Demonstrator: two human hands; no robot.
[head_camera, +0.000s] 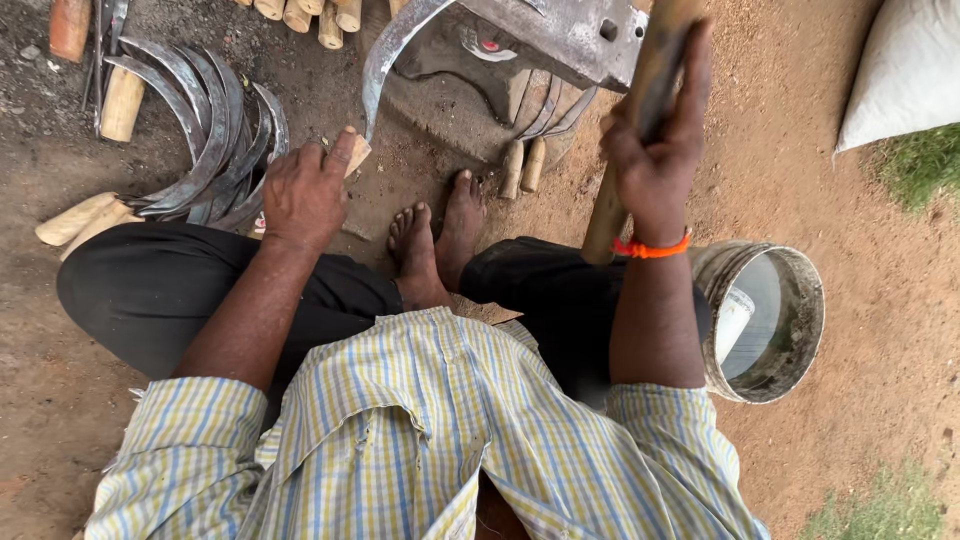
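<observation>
Sickle (385, 60), curved grey steel blade with a pale wooden handle, lies with its blade arched up onto the anvil (560, 35) so that the metal rests on the hard face. To the far left, a pile of finished sickles (215, 135) fans out on the dark, sooty ground, blades nested, round wooden handles outward. The left hand (305, 190) is closed over the handle end of the sickle, fingers curled and thumb on top, apparently pinning it steady. Bare feet (440, 235) sit crossed below the anvil, between black-trousered knees. Two more handled blades (530, 150) lean against the anvil base. The right hand (655, 150), with an orange thread at the wrist, is wrapped firmly around a smooth wooden shaft (630, 130), raised. A worn metal bucket (790, 330) stands on reddish earth at right.
</observation>
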